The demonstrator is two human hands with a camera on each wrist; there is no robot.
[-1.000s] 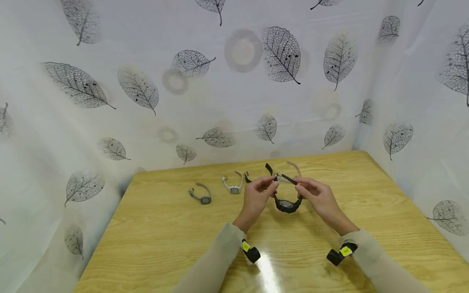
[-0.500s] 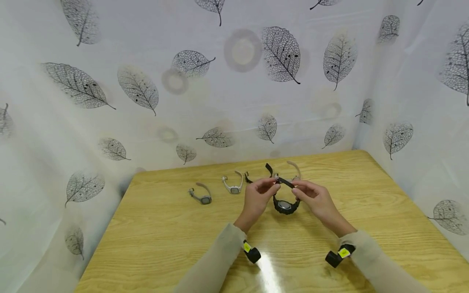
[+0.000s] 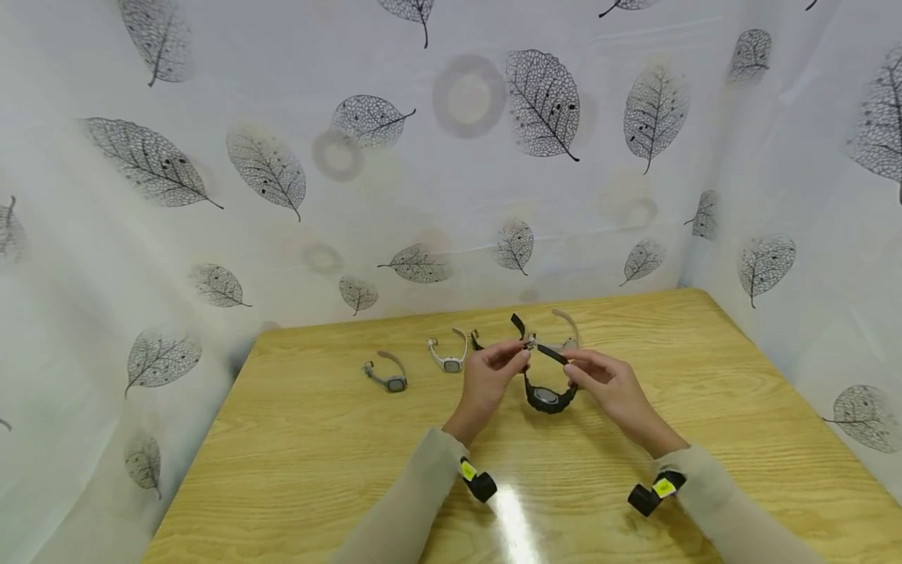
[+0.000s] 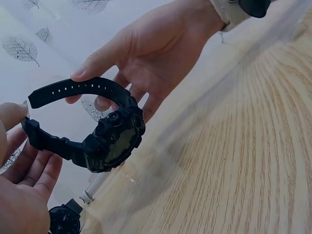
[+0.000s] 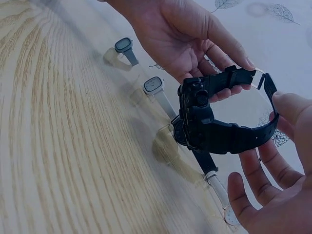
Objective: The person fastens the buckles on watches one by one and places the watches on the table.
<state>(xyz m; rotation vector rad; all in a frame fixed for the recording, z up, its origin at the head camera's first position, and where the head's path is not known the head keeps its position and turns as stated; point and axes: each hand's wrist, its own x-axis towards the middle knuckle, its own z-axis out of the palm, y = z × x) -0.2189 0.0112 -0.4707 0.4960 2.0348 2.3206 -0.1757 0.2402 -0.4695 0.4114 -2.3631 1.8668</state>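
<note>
Between both hands hangs a chunky black digital wristwatch [image 3: 548, 399], its case low and its strap curving up on either side. My left hand [image 3: 488, 384] pinches the buckle end of the strap; the metal buckle [image 5: 258, 78] shows in the right wrist view. With thumb and fingers my right hand [image 3: 611, 388] pinches the holed half of the strap [image 4: 80, 87]. The strap's free tip stands close to the buckle, apart from it in the left wrist view. In the head view the watch case appears just above the table.
On the wooden table [image 3: 317, 454] lie a grey watch [image 3: 395, 384], a white watch [image 3: 451, 364], a black watch [image 5: 180, 132] and a pinkish-strapped watch [image 3: 567, 325], in a row behind the hands. A leaf-patterned curtain [image 3: 451, 196] surrounds the table's back and sides.
The strap tip, first apart from the buckle, came up against it half a second ago and is now slightly back from it. My left hand has shifted slightly left.
</note>
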